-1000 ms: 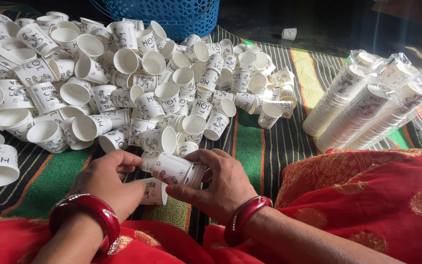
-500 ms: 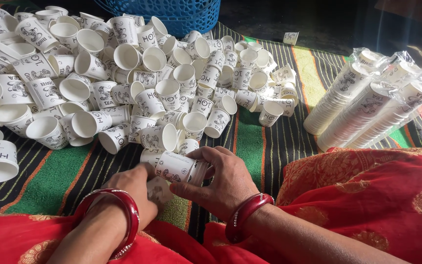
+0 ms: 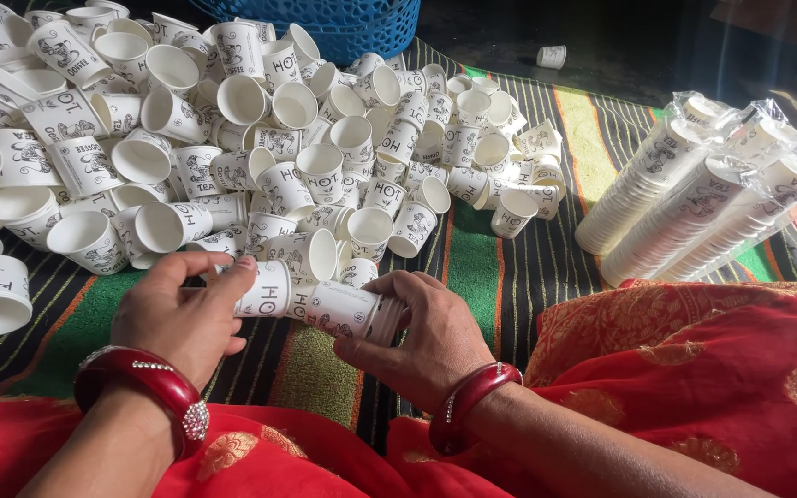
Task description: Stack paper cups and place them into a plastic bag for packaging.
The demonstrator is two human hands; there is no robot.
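We hold a short stack of nested paper cups [image 3: 325,307] lying sideways between both hands, low over the striped mat [image 3: 472,277]. Our right hand [image 3: 417,337] is wrapped around the stack's rim end; our left hand [image 3: 182,314] has its fingers curled on the cup at the other end. A heap of loose cups [image 3: 232,138] crowds right up against our fingers. A blue basket [image 3: 352,23] sits behind it. Bagged cup sleeves [image 3: 694,194] lie well to the right. Bare mat shows between heap and sleeves, and red cloth [image 3: 721,369] covers our lap.
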